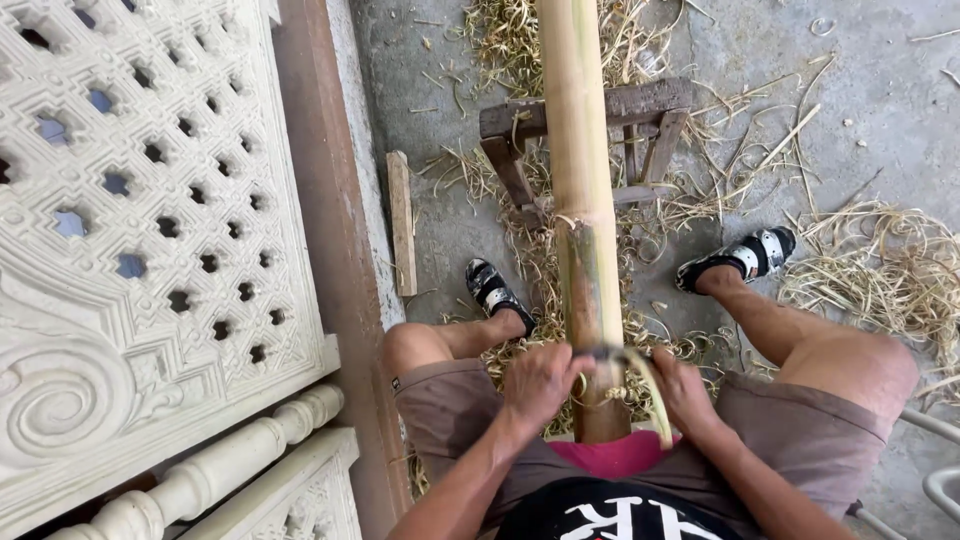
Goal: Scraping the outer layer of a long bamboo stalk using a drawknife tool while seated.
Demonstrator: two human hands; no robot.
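Bamboo pole: the bamboo pole [582, 200] lies lengthways between my knees, its near end against my lap, its far part propped on the wooden trestle [590, 110] ahead of my fingers; I judge that prop keeps it steady and slanted toward me for scraping.
Blade: a dark drawknife blade [605, 352] sits crosswise on the pole, right between my two hands, its edge on the green skin.
Peeled strip: a pale curl of bamboo skin [655, 395] hangs just inside my right fingers, coming off below the blade.
Left hand: my left hand [540, 380] is clamped on the blade's left end, fingers curled together round it, knuckles up, wrist straight, forearm coming up from my lap.
Right hand: my right hand [685, 390] mirrors it on the other end, fingers closed round the grip; the handle itself is hidden under them.
Pose: both elbows tucked in, hands level on either side of the pole, which seems to me set for an even two-handed stroke.
Shavings: straw-coloured shavings [880, 270] litter the concrete floor [900, 90] beyond and to the right of my fingers.
Feet: sandalled feet [745, 255] planted either side of the pole.
Left of my fingers: a white carved screen [140, 220] and balusters.
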